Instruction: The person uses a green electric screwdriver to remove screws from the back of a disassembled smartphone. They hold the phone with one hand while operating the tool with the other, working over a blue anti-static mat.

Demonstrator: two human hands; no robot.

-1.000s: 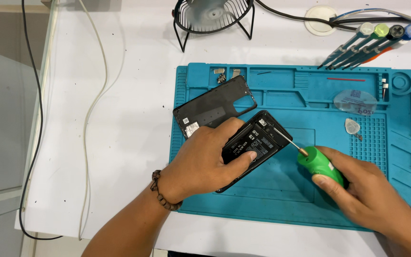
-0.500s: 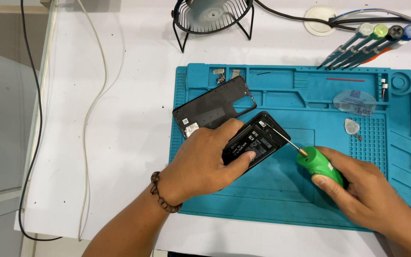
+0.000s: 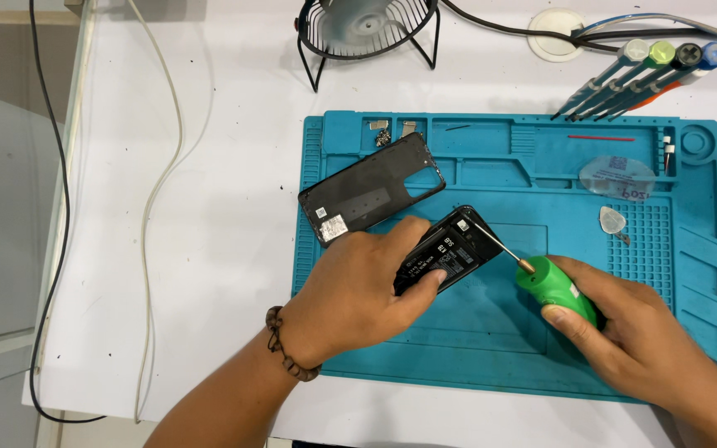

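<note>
An opened black phone [image 3: 450,253] lies on the blue work mat [image 3: 491,348] with its insides up. My left hand [image 3: 358,290] grips its near end and holds it down. My right hand [image 3: 632,340] is closed around a green-handled screwdriver [image 3: 553,286]; its thin metal tip rests on the phone's upper right corner. The phone's removed black back cover [image 3: 371,189] lies on the mat just above my left hand.
A small black fan [image 3: 367,29] stands at the back. Several screwdrivers [image 3: 649,70] lean at the mat's top right. A clear round disc [image 3: 616,178], a pick [image 3: 612,220] and small metal parts [image 3: 392,131] sit on the mat. Cables [image 3: 159,191] run along the white table's left side.
</note>
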